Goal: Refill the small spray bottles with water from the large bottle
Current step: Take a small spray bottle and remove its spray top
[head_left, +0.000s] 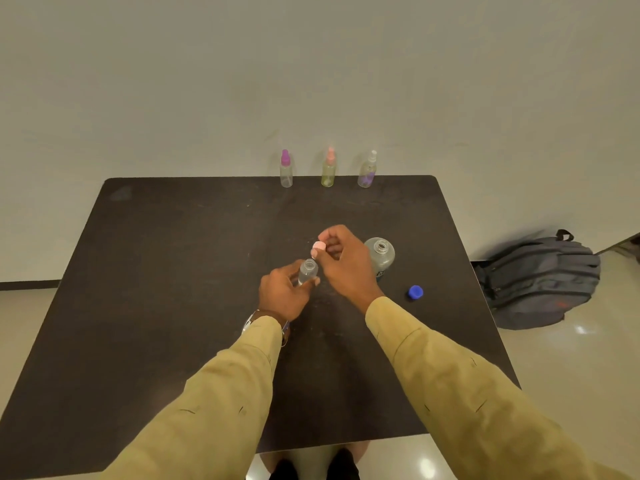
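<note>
Centrally in the frame, the left hand (282, 292) gripped a small clear spray bottle (307, 271) round its lower body, with the neck open and pointing up. Whether its base touched the dark table (173, 271) could not be told. The right hand (343, 261) pinched a pale pink spray cap (318, 249) just above and beside that open neck. Just right of the hands stood the large bottle (381, 256), uncapped, with its blue cap (415, 292) lying apart toward the lower right. Three capped spray bottles, purple-topped (286, 169), pink-topped (329, 168) and white-topped (367, 169), lined the table's far edge.

The held bottle looked like thin, light plastic, easy to tip or squash, so a firm hold round its body seemed right, leaving the narrow mouth free. The large bottle probably weighed more and was smooth-walled. It seemed best taken round its body below the shoulder and tilted slowly.
</note>
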